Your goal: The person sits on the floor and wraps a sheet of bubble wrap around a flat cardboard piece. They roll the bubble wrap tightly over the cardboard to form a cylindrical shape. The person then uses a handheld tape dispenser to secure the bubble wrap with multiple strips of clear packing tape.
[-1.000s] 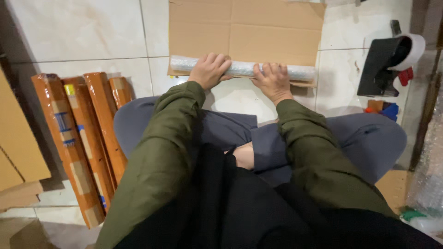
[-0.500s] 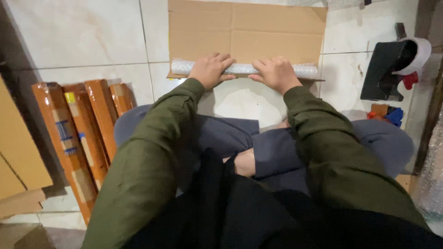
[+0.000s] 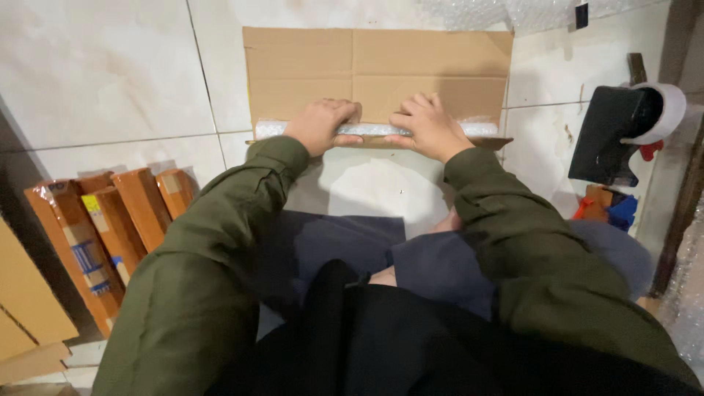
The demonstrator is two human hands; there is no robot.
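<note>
Both hands have pushed the bubble-wrapped roll [image 3: 367, 130] further up the flat cardboard sheet [image 3: 378, 66] since a moment ago, and it now sits at upper centre of the frame, on the sheet's near edge. The left hand [image 3: 317, 126] and right hand [image 3: 427, 126] press down on it, fingers curled over the top. At lower left lie orange-wrapped tubes [image 3: 95, 235] on the tiled floor [image 3: 103, 73]; at right stands a tape dispenser [image 3: 623, 132]. The roll's middle is hidden under the hands.

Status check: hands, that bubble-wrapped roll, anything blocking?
Left hand and right hand both gripping bubble-wrapped roll. Roll lies along cardboard sheet near edge. Nothing blocking.
</note>
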